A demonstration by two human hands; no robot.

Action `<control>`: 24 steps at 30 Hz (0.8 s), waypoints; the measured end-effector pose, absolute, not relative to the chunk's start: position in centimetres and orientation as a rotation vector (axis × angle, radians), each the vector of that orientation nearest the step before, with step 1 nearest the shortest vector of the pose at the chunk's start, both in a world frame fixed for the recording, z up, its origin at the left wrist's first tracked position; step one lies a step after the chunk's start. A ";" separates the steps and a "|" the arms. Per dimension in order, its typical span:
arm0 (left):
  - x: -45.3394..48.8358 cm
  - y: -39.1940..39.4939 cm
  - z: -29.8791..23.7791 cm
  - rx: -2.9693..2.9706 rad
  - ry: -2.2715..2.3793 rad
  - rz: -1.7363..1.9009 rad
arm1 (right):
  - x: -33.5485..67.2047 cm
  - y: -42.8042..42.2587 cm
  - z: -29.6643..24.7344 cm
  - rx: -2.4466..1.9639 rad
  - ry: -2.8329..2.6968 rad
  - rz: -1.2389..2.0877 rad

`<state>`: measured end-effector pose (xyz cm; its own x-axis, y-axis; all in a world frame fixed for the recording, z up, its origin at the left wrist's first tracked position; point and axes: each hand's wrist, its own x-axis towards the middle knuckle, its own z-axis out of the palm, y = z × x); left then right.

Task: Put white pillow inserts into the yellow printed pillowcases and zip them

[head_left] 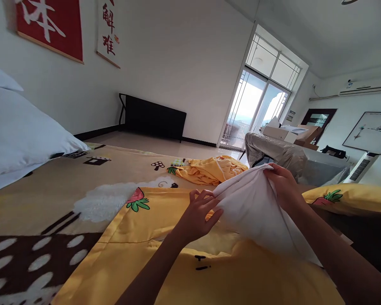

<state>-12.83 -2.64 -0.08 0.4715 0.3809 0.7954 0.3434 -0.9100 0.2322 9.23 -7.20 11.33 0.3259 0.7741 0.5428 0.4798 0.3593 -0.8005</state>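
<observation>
**White cloth raised between both hands above a yellow cover**

White cloth (250, 207): located right of centre, in front of the person, lifted into a peak over the yellow cover (209, 284). Its lower part slopes down towards the right forearm.

Right hand (282, 186): closed on the top corner of the white cloth, fingers pinching the edge. Left hand (203, 212): at the cloth's left edge, fingers bent, thumb extended across it. Whether this hand grips or merely touches cannot be determined.

Yellow cover: spread out below both hands, strawberry print (137, 202) at its far left corner. Paler material is visible in a gap just below the left hand.

Supporting surface: patterned blanket (57, 178), beige, with a sheep motif and a dark spotted area. Resting on it are white pillows (22, 131) at left and a crumpled yellow cloth (209, 171) beyond the hands. A stuffed yellow piece (365, 197), also strawberry-printed, lies at far right.

Surroundings: black folded frame (154, 118) against the wall; glazed door (255, 101); plastic-wrapped furniture (273, 150) near white box (279, 133).
</observation>
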 end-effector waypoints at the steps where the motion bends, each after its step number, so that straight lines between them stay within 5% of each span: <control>1: -13.0 -2.7 0.1 2.690 0.650 1.427 | 9.2 -7.2 11.1 -1.279 -1.311 0.217; 9: -13.9 -5.7 2.4 2.968 0.608 1.421 | 9.1 -5.6 7.9 -1.244 -1.172 -0.596; 24: -14.6 -4.9 3.0 2.877 0.704 1.099 | 11.6 -4.7 5.4 -1.154 -1.337 -0.722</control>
